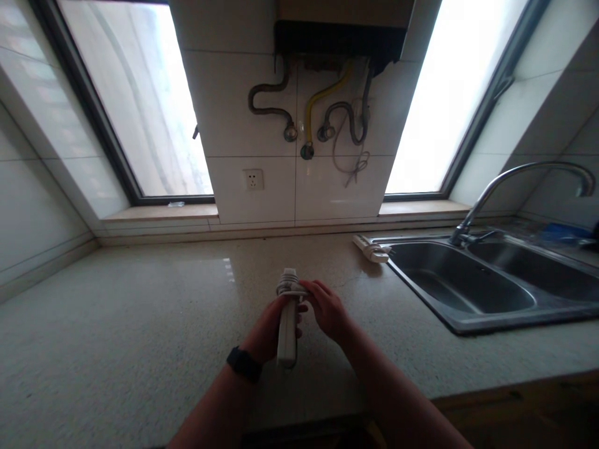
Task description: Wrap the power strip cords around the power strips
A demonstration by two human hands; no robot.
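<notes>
A white power strip (287, 340) is held above the counter, its long body pointing toward me. My left hand (267, 329) is wrapped around its middle, with fingertips showing on the far side. The white cord (286, 285) is wound around the upper end of the strip. My right hand (328, 310) is closed at that end, its fingers pinching the cord where it crosses the strip. Another white power strip (363, 244) with a bundled cord lies on the counter by the sink's left corner.
The speckled stone counter (140, 324) runs along the tiled wall. On the right, a double steel sink (461, 325) has a curved faucet (486, 187). A wall socket (253, 179) sits below a water heater (340, 38) with hoses. A blue item (564, 234) lies behind the sink.
</notes>
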